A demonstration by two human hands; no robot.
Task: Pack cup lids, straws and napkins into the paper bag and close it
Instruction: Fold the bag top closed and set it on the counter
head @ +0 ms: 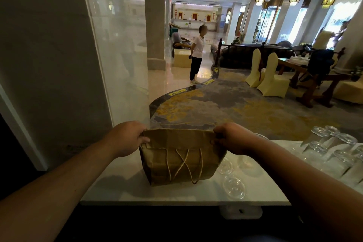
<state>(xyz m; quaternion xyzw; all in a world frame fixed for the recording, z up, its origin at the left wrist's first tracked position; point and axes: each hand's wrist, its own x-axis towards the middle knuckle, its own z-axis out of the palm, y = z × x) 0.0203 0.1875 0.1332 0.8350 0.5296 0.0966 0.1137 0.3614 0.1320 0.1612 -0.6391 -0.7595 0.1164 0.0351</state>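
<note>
A brown paper bag (180, 165) stands upright on the white counter (137, 194). Its top is folded over toward me, and its twine handles hang crossed down the front. My left hand (125, 139) pinches the left end of the folded top. My right hand (231, 139) pinches the right end. Clear plastic cup lids (233, 185) lie on the counter just right of the bag. No straws or napkins show; the bag's inside is hidden.
Several upturned clear glasses (334, 149) stand at the counter's right. A glass panel and a pillar rise on the left. Beyond the counter lies a hotel lobby with a person (197, 55) standing, covered chairs (273, 76) and a wooden table.
</note>
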